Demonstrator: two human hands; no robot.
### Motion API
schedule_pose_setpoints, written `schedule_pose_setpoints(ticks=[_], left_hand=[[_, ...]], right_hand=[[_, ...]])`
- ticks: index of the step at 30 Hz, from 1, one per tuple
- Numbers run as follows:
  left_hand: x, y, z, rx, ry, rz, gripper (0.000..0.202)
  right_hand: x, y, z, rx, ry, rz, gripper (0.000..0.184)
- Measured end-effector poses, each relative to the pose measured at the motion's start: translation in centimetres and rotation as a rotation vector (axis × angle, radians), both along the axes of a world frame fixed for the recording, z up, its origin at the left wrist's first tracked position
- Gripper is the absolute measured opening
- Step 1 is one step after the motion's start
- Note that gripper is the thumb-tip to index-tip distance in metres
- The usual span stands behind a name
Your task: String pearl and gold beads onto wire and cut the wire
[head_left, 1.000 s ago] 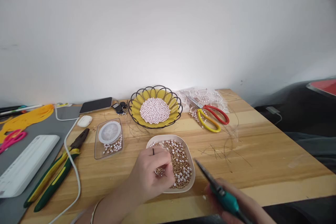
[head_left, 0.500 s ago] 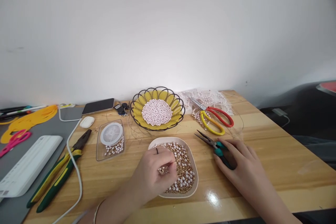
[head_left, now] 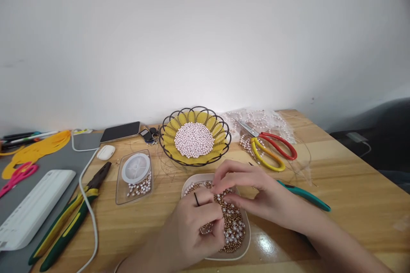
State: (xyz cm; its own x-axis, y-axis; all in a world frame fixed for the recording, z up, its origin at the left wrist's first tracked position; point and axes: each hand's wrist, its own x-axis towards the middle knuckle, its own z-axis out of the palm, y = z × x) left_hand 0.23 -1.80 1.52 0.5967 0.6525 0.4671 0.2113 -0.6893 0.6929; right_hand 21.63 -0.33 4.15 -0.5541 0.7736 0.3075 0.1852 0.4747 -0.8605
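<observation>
My left hand point(head_left: 195, 226) hovers over a shallow pink dish point(head_left: 188, 181) full of gold and pearl beads, its fingers curled round a small beaded piece point(head_left: 206, 228). My right hand point(head_left: 253, 192) reaches in from the right over the same dish, with thumb and fingers pinched together just above the left hand's fingers; what they pinch is too small to make out. Teal-handled pliers point(head_left: 303, 195) lie on the wooden table point(head_left: 352, 179) behind my right hand.
A yellow wire basket point(head_left: 194, 136) of pearl beads stands behind the dish. Red and yellow scissors point(head_left: 269, 149) lie on a bag of beads at the right. A clear box with a thread spool point(head_left: 134, 170), green-yellow pliers point(head_left: 70, 217), a phone point(head_left: 120, 131) and a white case point(head_left: 32, 209) lie left.
My right hand let go of the teal pliers, which now lie on the table, and moved left over the dish to meet my left hand.
</observation>
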Motion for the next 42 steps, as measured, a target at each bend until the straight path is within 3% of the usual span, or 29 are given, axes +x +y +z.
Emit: schedule_pose_setpoints(ticks=[4, 12, 19, 34, 42], left_hand=[[0.1, 0.0, -0.1, -0.038, -0.016, 0.022, 0.021], [0.3, 0.2, -0.7, -0.049, 0.000, 0.010, 0.020], [0.1, 0.3, -0.5, -0.117, 0.022, 0.008, 0.019], [0.0, 0.5, -0.4, -0.057, 0.029, -0.055, 0.022], [-0.3, 0.6, -0.3, -0.094, 0.023, -0.091, 0.020]], right_hand=[[-0.6, 1.7, -0.6, 0.058, 0.036, 0.143, 0.022], [-1.3, 1.3, -2.8, 0.182, 0.117, 0.059, 0.015], [-0.7, 1.4, -2.9, 0.137, 0.079, 0.102, 0.016], [-0.8, 1.1, -2.6, 0.249, 0.064, 0.108, 0.013], [-1.0, 0.9, -2.3, 0.181, 0.055, 0.131, 0.021]])
